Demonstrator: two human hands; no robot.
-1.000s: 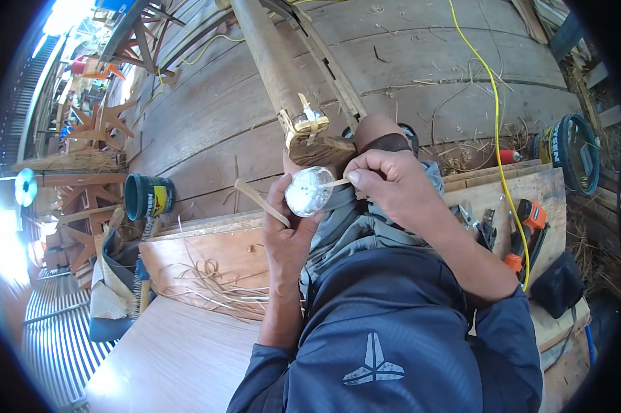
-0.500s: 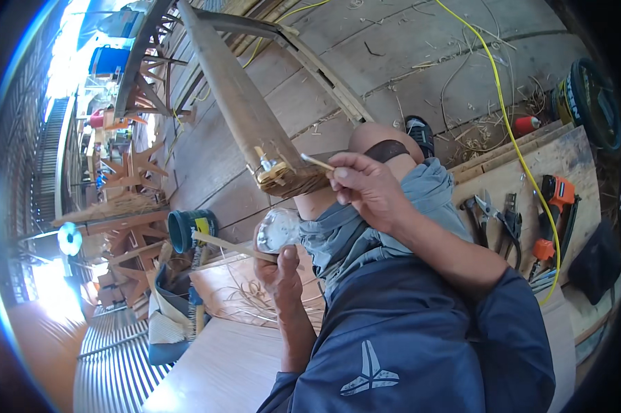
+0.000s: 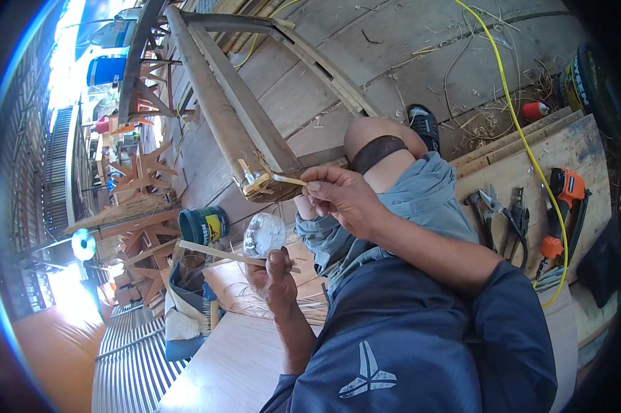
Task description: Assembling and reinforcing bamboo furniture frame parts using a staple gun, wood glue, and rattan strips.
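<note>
My right hand (image 3: 348,201) pinches a thin wooden stick (image 3: 291,180) with whitish stuff on its tip. That tip meets the near corner of a brown wooden frame (image 3: 221,113), where a split piece of rattan or cane and a white smear (image 3: 250,175) show. Lower and to the left, my left hand (image 3: 274,283) is closed around a clear plastic cup (image 3: 265,235) streaked white inside. A flat, pale wooden strip (image 3: 217,252) is held in the same hand, under the thumb, and sticks out to the left. The frame leans close to my knees.
Pliers (image 3: 499,210) and an orange-black power tool (image 3: 561,199) lie on a board at right. A yellow cord (image 3: 503,89) crosses there. Dark buckets (image 3: 204,225) stand at left and far right. Shavings litter the plank floor (image 3: 420,76); wooden stands (image 3: 142,168) fill the left.
My right hand has moved left, bringing the stick's tip onto the frame's corner. My left hand and the cup have shifted slightly, and the frame now shows more of its inner side.
</note>
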